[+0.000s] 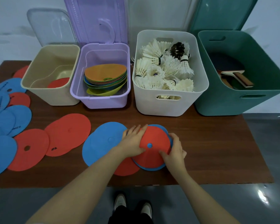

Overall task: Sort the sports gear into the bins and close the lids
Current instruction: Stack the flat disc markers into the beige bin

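Observation:
Flat red and blue disc markers lie scattered over the brown table. At the front centre, a red disc sits on top of a blue disc, bent upward a little. My left hand grips its left edge, thumb on top. My right hand grips the right edge of the red and blue pair. A large blue disc lies flat just left of them, and another red disc lies underneath.
Four open bins stand in a row behind: a beige bin with one red disc, a purple bin with stacked coloured discs, a white bin of shuttlecocks, a green bin with paddles. Lids lean against the wall. More discs lie left.

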Motion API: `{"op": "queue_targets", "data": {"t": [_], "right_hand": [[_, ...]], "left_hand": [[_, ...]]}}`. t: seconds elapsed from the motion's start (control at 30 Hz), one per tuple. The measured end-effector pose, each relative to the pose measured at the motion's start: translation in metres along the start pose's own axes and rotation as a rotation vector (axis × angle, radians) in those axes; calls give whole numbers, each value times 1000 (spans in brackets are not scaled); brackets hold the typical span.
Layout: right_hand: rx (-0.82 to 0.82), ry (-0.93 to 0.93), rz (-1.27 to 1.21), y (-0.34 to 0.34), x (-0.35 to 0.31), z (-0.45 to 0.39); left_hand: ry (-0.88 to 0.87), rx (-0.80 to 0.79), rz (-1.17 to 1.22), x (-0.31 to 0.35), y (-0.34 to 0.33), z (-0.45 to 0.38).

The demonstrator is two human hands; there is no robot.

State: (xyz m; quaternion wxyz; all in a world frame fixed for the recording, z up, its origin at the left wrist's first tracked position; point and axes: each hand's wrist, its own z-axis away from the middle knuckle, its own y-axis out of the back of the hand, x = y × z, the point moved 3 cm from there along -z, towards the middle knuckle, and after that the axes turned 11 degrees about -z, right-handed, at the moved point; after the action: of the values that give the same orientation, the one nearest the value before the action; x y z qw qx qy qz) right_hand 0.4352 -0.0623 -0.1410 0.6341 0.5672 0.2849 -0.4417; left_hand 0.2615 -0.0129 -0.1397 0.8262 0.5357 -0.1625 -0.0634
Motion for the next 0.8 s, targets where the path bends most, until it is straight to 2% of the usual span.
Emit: {"op": "queue_targets", "data": {"t": [0.13, 0.23, 0.3, 0.47, 0.8], "right_hand": [[-8, 69, -70, 3, -6, 5], [17, 81, -108, 6, -10, 7], [32, 124, -154, 10, -13, 8], [33, 234, -168, 18, -33, 6], [-38, 636, -152, -12, -134, -11]], "left_hand": [[-27, 1, -2, 0, 3, -2], [17, 57, 125, 3, 6, 5], [30, 120, 192, 6, 9, 11], [60, 311, 145, 9, 25, 32], [207, 621, 79, -40, 98, 91]]}}
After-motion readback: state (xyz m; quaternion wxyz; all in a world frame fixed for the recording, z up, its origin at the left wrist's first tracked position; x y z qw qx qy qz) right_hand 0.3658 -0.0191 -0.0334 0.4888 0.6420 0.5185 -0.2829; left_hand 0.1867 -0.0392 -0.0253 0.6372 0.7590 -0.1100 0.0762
